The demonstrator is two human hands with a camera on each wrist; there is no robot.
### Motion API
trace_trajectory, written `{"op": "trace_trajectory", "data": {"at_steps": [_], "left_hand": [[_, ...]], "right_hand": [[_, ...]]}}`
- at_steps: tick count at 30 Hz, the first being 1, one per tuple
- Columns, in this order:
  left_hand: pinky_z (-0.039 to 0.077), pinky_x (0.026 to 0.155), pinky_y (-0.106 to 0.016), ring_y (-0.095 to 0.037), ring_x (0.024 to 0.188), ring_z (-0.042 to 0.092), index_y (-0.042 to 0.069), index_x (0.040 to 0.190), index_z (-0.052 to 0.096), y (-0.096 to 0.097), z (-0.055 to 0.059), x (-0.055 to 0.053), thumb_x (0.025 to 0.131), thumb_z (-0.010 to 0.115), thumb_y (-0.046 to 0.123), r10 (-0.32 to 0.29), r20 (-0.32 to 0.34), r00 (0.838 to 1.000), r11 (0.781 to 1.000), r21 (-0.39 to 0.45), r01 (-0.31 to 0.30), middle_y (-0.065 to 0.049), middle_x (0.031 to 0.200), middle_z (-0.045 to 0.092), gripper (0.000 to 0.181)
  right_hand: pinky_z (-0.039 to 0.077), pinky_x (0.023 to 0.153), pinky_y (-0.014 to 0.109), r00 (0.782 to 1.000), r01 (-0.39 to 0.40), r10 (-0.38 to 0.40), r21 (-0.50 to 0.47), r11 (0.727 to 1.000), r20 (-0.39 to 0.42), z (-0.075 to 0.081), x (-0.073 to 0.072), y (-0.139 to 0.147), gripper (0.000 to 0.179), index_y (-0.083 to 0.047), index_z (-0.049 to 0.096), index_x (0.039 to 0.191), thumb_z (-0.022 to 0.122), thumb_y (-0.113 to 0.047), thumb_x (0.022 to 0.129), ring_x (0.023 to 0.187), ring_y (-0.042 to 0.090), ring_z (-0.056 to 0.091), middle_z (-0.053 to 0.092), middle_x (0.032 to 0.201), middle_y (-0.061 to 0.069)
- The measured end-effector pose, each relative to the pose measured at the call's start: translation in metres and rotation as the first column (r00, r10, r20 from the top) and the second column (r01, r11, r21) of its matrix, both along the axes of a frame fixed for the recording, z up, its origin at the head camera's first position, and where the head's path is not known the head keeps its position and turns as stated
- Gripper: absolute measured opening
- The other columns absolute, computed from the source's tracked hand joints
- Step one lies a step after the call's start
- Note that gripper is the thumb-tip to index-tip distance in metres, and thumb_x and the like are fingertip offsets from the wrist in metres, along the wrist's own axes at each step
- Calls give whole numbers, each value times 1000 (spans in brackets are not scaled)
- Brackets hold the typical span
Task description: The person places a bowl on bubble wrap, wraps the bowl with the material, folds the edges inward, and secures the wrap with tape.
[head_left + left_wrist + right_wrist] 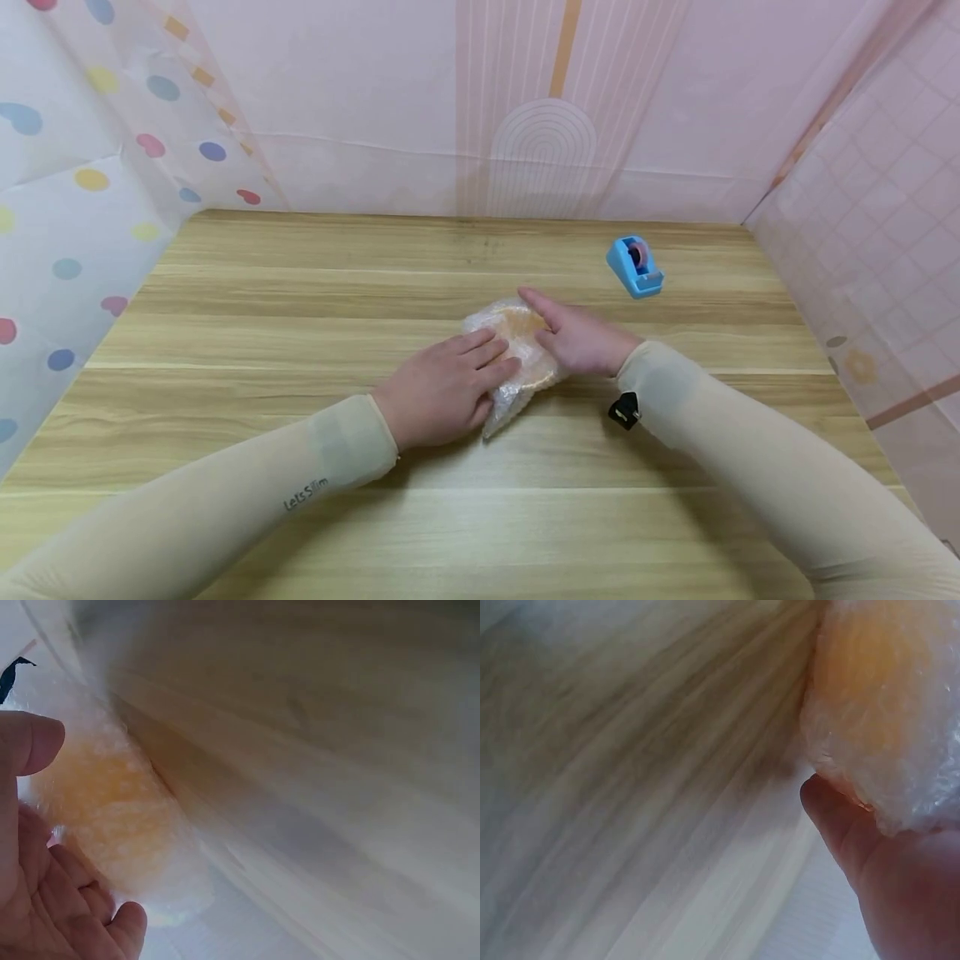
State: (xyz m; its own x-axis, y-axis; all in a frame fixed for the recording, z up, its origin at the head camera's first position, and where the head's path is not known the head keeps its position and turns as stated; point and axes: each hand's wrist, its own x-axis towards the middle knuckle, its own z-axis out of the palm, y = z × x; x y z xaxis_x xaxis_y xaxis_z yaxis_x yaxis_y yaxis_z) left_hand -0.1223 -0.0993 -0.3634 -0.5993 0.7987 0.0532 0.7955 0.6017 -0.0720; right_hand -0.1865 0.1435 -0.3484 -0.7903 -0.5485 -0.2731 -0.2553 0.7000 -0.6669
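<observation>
A bundle of clear bubble wrap (pixel 528 367) lies on the wooden table, with something orange-yellow showing through its layers. What the wrapped item is stays hidden. My left hand (pixel 442 387) rests on the bundle's left side, fingers laid across the wrap. From the right, my right hand (pixel 588 337) presses against the other side, one finger stretched along the far edge. In the left wrist view, the wrap (pixel 112 817) sits beside the fingers and thumb. The right wrist view has a straight digit (pixel 840 817) against the lower edge of the wrap (pixel 885 712).
A blue tape dispenser (pixel 636 267) stands at the back right, beyond my right hand. The wood-grain table (pixel 300 292) meets patterned sheets (pixel 360 100) at the back and both sides. A small black clip-like piece (pixel 624 411) hangs at the right sleeve cuff.
</observation>
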Motion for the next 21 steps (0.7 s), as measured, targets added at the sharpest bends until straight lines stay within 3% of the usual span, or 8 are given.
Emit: {"op": "trace_trajectory", "data": {"at_steps": [6, 14, 21], "left_hand": [[29, 131, -54, -31, 159, 35, 23, 155, 53, 0, 4, 0, 108, 51, 37, 57, 91, 994, 998, -42, -54, -9, 163, 49, 49], [31, 130, -52, -33, 158, 35, 21, 154, 54, 2, 4, -3, 109, 51, 35, 38, 79, 996, 998, -61, -33, -12, 162, 50, 47], [28, 131, -53, -34, 160, 32, 21, 153, 55, 4, 4, -4, 109, 50, 35, 55, 103, 993, 996, -71, -48, -13, 163, 48, 46]], "right_hand": [[14, 135, 50, 1000, 0, 0, -8, 1000, 23, 0, 3, -6, 67, -9, 10, 170, 41, -12, 111, 164, 33, 15, 10, 178, 12], [16, 134, 52, 1000, -6, 6, 41, 999, -8, 0, 6, -9, 66, -7, 8, 170, 40, -10, 112, 163, 36, 18, 11, 177, 16], [16, 134, 52, 999, 2, 0, 56, 998, -35, -2, 6, -10, 66, -7, 8, 170, 39, -9, 112, 163, 38, 17, 10, 177, 18]]}}
